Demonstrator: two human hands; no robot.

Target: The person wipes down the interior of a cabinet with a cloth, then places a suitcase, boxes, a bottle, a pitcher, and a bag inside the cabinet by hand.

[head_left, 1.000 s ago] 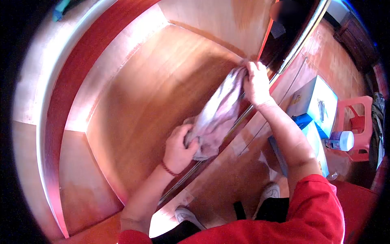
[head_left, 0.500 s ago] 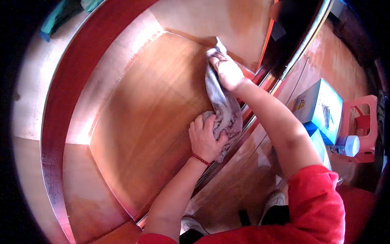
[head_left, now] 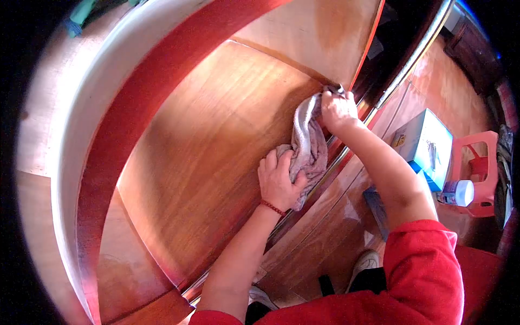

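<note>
A greyish-purple cloth (head_left: pixel 313 145) lies bunched and stretched between my two hands over a brown tiled surface (head_left: pixel 216 135), beside a metal track (head_left: pixel 295 219). My left hand (head_left: pixel 277 180), with a dark red beaded bracelet at the wrist, is closed on the lower end of the cloth and presses it down. Farther off, my right hand (head_left: pixel 337 111) grips the upper end of the cloth by the track, where a small tuft sticks out past the fingers.
A red-edged panel (head_left: pixel 122 114) curves up on the left. To the right are a blue and white box (head_left: pixel 428 143), a white-capped bottle (head_left: pixel 457 193) and a pink plastic stool (head_left: pixel 490 157). Green cloth (head_left: pixel 81 13) shows at the upper left. My shoe (head_left: pixel 367 261) is below.
My right hand has moved right and nearer, toward the track, drawing the upper cloth along. My left hand has shifted only slightly right. The red-edged panel appears farther right in view.
</note>
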